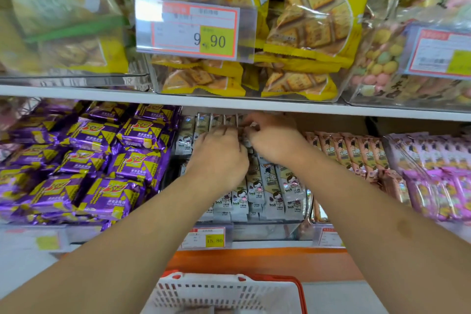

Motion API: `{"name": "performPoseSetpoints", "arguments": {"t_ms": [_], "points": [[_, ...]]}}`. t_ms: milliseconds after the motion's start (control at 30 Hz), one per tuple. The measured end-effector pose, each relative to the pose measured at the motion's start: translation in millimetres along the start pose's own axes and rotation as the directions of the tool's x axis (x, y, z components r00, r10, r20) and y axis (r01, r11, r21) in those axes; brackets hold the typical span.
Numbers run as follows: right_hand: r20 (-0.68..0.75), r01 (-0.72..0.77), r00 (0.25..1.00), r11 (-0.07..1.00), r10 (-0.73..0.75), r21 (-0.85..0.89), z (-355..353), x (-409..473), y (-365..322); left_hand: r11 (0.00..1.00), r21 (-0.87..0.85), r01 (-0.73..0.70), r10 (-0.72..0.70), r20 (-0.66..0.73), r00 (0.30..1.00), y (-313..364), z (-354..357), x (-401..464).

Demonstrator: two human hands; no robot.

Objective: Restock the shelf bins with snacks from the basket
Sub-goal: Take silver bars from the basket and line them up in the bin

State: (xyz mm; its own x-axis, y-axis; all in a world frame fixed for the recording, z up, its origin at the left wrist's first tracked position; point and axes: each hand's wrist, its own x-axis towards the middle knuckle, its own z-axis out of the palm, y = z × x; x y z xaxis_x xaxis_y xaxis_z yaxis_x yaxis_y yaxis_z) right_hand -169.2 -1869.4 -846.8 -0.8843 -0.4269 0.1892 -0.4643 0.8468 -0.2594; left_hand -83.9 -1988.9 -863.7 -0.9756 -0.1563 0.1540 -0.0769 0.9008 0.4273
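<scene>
Both my hands reach into the middle bin [267, 227] on the lower shelf, which is full of slim white snack packets [270, 191] printed with a cartoon girl. My left hand [219, 158] lies over the packets at the back of the bin, fingers curled down among them. My right hand [272, 137] is just beside it, fingers bent onto the upright packets at the rear. What the fingertips pinch is hidden. The white and red basket [229, 293] sits below at the bottom edge; its contents are barely seen.
Purple and yellow packets [84, 160] fill the bin at left, brown packets [354, 153] and pink packets [438, 173] the bins at right. The upper shelf edge [229, 103] hangs just above my hands, with yellow cracker bags [293, 33] and a price tag [193, 28].
</scene>
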Motion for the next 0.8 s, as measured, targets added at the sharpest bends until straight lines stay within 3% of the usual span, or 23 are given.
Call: {"name": "performPoseSetpoints", "arguments": {"t_ms": [200, 267, 400, 533, 700, 800], "points": [[0.213, -0.106, 0.976, 0.95, 0.044, 0.293, -38, -35, 24, 0.995, -0.027, -0.094, 0.094, -0.021, 0.995, 3, -1, -16], [0.341, -0.066, 0.94, 0.975, -0.011, 0.213, -51, -49, 33, 0.989, -0.063, -0.135, 0.136, 0.004, 0.991, 6, -1, -24], [0.585, 0.164, 0.809, 0.978, -0.059, -0.129, -61, -64, 41, 0.983, -0.074, -0.168, 0.173, 0.054, 0.984, 12, 1, -39], [0.502, 0.214, 0.862, 0.951, -0.076, -0.224, -55, -68, 38, 0.985, -0.06, -0.161, 0.165, 0.066, 0.984, 14, 3, -45], [0.295, 0.127, 0.95, 0.99, -0.103, -0.065, -57, -53, 25, 0.962, 0.058, -0.266, 0.267, -0.002, 0.964, 11, 6, -36], [0.304, 0.095, 0.949, 0.995, -0.084, -0.02, -41, -29, 16, 0.969, 0.131, -0.21, 0.209, 0.027, 0.978, 7, 10, -20]]}}
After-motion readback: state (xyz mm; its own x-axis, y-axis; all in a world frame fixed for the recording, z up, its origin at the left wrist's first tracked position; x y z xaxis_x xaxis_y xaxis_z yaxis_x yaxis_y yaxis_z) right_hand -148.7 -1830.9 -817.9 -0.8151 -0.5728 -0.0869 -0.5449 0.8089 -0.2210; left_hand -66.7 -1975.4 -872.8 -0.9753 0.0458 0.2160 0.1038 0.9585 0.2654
